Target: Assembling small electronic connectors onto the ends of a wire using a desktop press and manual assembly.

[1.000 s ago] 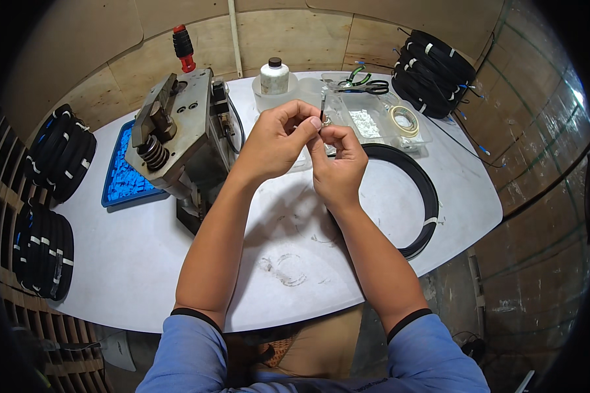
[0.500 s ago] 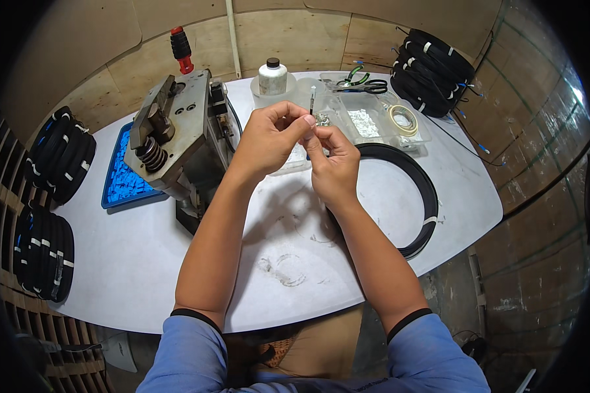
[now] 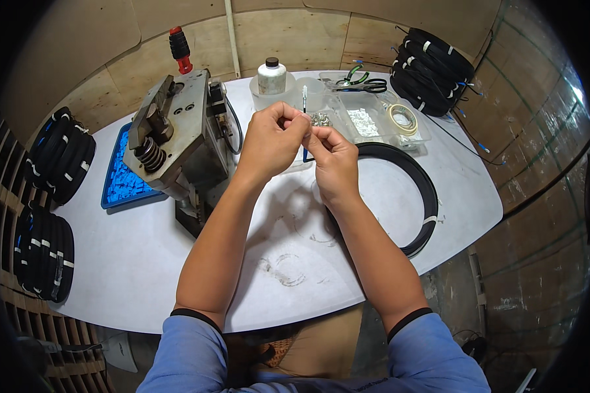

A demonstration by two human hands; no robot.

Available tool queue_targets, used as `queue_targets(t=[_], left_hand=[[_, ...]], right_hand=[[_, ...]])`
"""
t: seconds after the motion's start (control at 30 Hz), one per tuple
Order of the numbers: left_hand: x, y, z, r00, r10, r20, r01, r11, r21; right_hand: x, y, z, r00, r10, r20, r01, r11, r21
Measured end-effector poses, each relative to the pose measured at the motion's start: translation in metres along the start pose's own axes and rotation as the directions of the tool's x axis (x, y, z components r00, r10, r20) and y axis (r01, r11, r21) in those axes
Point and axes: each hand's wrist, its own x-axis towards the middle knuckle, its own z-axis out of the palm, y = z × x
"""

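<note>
Above the far half of the white-topped table (image 3: 144, 275), a left hand (image 3: 275, 141) with its grip clamped on a thin black cable with a pale tip (image 3: 305, 103), tip upward, toward the far edge. Just beside, fingertips close to the left ones, a right hand (image 3: 337, 162), thumb and forefinger drawn in; impossible to tell whether clamped on the cable or merely next to it. Below the fingertips, a small blue piece (image 3: 305, 155), too small to make out.

Just beyond the hands, a heap of small silver metal pieces (image 3: 320, 120); to its right, a shallow clear plastic tray (image 3: 427, 135) with small white pieces (image 3: 362, 123) and a roll of cream tape (image 3: 406, 131). By the far edge, a white bottle with a brown cap (image 3: 272, 80) standing in a translucent round tub (image 3: 260, 102); farther right, green-handled pliers (image 3: 355, 80) near black-handled scissors (image 3: 373, 86). At the far right corner, a stack of black cable coils (image 3: 432, 75). Toward the right edge, a flat black cable coil (image 3: 429, 193), tied in white. On the left half, a heavy grey metal press (image 3: 196, 124); between it and the left edge, a blue plastic tray (image 3: 137, 202) filled with small blue chips (image 3: 124, 173).
</note>
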Motion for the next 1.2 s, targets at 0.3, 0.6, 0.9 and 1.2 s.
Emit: queue_targets(t=[0.3, 0.6, 0.9, 1.2], left_hand=[[0.0006, 0.0021, -0.0008, 0.998, -0.039, 0.05, 0.047, 0.986, -0.158], [-0.0008, 0.006, -0.001, 0.995, -0.061, 0.081, 0.072, 0.987, -0.142], [0.0023, -0.0007, -0.0024, 0.996, -0.034, 0.079, 0.045, 0.988, -0.148], [0.0021, -0.001, -0.0023, 0.995, -0.038, 0.092, 0.053, 0.986, -0.16]], right_hand=[[-0.0016, -0.0058, -0.0009, 0.997, 0.005, 0.072, -0.01, 0.998, 0.059], [-0.0009, -0.0037, -0.0031, 0.996, 0.018, 0.091, -0.026, 0.996, 0.086], [-0.0026, -0.0045, -0.0011, 0.994, 0.007, 0.105, -0.02, 0.992, 0.121], [-0.0026, 0.0001, -0.0015, 0.996, 0.001, 0.089, -0.012, 0.993, 0.119]])
